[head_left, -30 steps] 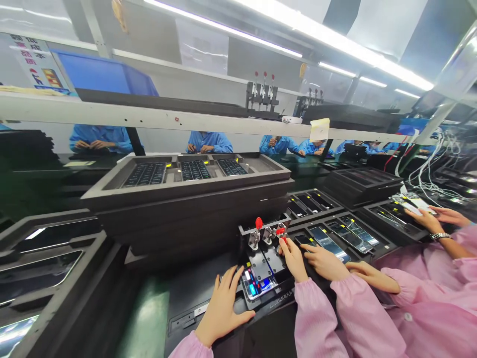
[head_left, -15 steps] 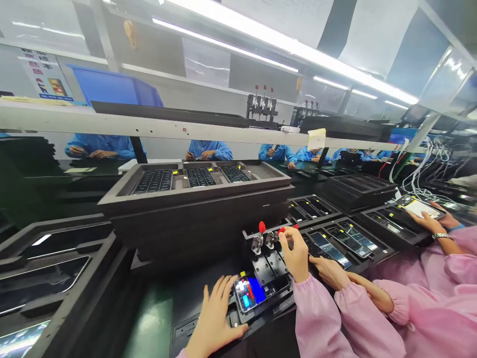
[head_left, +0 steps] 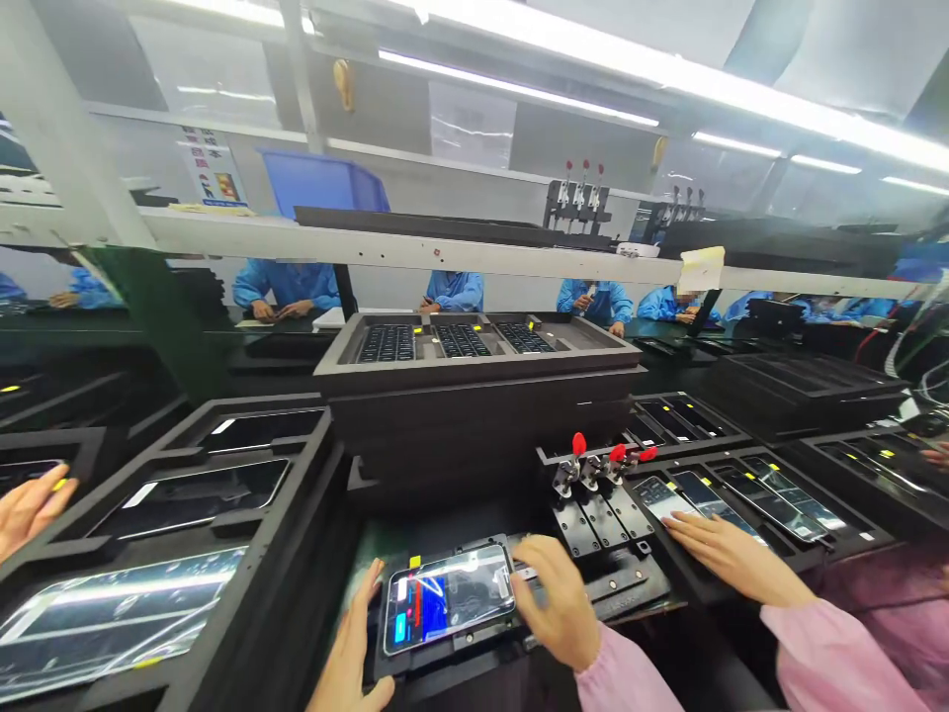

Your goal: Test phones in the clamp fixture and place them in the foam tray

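Observation:
A phone screen [head_left: 449, 601], partly lit in blue and red with a yellow tab at its upper edge, lies slightly tilted in front of me. My left hand [head_left: 350, 643] is beside its left end, fingers stretched and thumb apart. My right hand [head_left: 558, 605] has its fingers bent around the right end, thumb hidden. Just right of it stands a black clamp fixture [head_left: 602, 519] with metal plates and red-tipped levers. One red lever tip [head_left: 579, 445] points up; the others lean right.
Behind is a stack of black foam trays [head_left: 474, 415]. At left, another foam tray [head_left: 293, 494] holds screens; a co-worker's hand [head_left: 30, 504] is beyond it. A co-worker's hand [head_left: 731, 554] rests over screens in the right tray [head_left: 864, 514]. A shelf [head_left: 415, 249] crosses above.
My right hand has left the red levers and come down to the screen's right end. The screen has shifted left, out from the fixture's plates. The view has swung left.

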Demonstrator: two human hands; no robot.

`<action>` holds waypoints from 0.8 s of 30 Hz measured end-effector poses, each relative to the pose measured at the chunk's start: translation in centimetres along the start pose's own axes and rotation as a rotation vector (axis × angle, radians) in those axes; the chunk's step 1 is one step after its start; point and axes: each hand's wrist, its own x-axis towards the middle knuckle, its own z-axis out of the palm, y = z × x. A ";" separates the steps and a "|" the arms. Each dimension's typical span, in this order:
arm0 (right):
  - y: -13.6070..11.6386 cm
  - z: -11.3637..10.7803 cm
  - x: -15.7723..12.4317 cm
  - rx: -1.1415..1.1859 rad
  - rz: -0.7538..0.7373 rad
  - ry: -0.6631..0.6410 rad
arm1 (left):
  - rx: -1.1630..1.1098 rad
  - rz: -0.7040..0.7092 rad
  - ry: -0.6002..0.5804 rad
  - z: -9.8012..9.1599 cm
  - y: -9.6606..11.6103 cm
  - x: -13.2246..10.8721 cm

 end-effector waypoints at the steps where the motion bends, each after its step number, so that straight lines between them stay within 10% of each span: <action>1: -0.6 1.3 -0.2 -0.033 -0.004 -0.168 | -0.021 0.015 -0.002 0.0 -0.2 -0.4; 5: -1.6 3.9 0.0 -0.107 0.123 -0.505 | -0.026 0.028 0.020 -0.2 -0.4 -1.4; 12: 1.2 3.4 -1.1 0.263 0.406 -0.287 | -0.006 0.052 -0.016 -0.1 0.0 -1.6; 24: 1.8 4.3 -0.9 0.096 0.409 -0.521 | -0.007 0.057 0.000 -0.1 0.3 -1.7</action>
